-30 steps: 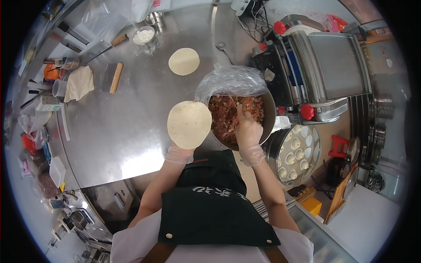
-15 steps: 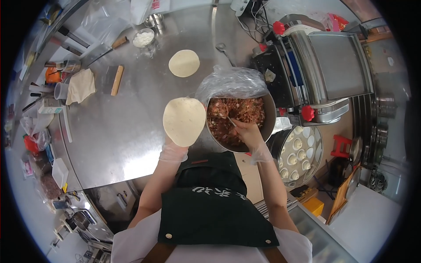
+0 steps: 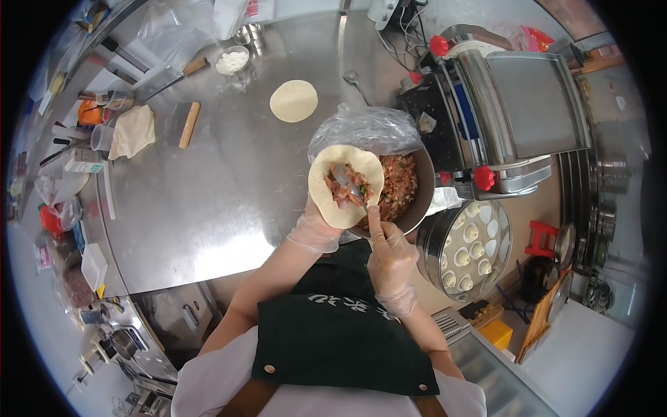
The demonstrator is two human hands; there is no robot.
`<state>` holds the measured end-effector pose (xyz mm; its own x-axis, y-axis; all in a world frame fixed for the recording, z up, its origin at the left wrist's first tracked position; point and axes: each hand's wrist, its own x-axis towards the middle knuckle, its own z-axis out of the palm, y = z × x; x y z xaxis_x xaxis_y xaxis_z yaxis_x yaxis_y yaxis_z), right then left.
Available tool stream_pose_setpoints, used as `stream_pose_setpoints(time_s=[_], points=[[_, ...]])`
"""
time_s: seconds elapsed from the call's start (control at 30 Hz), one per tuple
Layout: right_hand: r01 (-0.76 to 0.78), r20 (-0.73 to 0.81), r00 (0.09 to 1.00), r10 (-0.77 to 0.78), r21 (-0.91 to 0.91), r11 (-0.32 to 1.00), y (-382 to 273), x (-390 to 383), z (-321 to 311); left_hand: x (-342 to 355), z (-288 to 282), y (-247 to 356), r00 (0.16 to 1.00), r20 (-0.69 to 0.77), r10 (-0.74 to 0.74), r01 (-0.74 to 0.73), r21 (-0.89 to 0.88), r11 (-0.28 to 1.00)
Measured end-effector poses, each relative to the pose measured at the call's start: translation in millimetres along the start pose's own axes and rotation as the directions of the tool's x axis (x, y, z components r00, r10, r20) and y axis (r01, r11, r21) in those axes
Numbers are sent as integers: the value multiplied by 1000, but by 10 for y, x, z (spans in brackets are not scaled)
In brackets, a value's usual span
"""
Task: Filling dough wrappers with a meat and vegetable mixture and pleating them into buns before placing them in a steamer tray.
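Observation:
A round dough wrapper (image 3: 319,191) rests on my gloved left hand (image 3: 321,222), held over the left side of a metal bowl (image 3: 426,201). Most of that hand's fingers are hidden beneath the dough. My gloved right hand (image 3: 391,258) grips a metal spoon (image 3: 342,174), its head pressed onto a lump of meat filling (image 3: 344,199) in the wrapper's middle. More minced filling (image 3: 401,182) lies in the bowl, whose far side is covered by a crumpled clear plastic sheet (image 3: 365,131). Beyond it, a second dough wrapper (image 3: 293,101) lies flat on the steel table (image 3: 208,187).
Right of the bowl stands a metal dough-rolling machine (image 3: 535,104) with red knobs. Nearer me, a round steamer tray (image 3: 501,267) carries several shaped buns. A wooden-handled scraper (image 3: 190,125), a cloth (image 3: 133,132) and a small bowl of white stuff (image 3: 232,62) lie to the left.
My left hand has brought the wrapper rightward to the bowl's edge. The spoon has come out of the bowl onto the wrapper, where filling now sits; my right hand has drawn back toward me.

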<state>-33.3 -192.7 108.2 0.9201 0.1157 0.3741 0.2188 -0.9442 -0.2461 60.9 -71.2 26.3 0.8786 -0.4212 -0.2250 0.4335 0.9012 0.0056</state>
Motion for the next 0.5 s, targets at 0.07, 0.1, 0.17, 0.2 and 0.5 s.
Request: stream_pose_setpoints(time_s=[0.07, 0.1, 0.17, 0.2, 0.5], points=[[-219, 53, 974, 219, 436, 873, -6, -62, 95, -22, -44, -2, 1000, 11, -28, 28, 15, 1000], [-219, 54, 974, 218, 437, 872, 1, -75, 57, -5, -59, -41, 994, 105, -3, -5, 74, 997], [-248, 58, 967, 248, 429, 869, -10, -11, -78, 4, -37, -70, 980, 200, 21, -48, 130, 990], [-246, 59, 968, 245, 430, 869, -15, -39, -70, 1, -69, -82, 976, 206, 72, -116, 206, 972], [-112, -45, 992, 115, 51, 992, -76, -146, 90, 1, -220, -155, 929, 172, 329, -369, 326, 871]])
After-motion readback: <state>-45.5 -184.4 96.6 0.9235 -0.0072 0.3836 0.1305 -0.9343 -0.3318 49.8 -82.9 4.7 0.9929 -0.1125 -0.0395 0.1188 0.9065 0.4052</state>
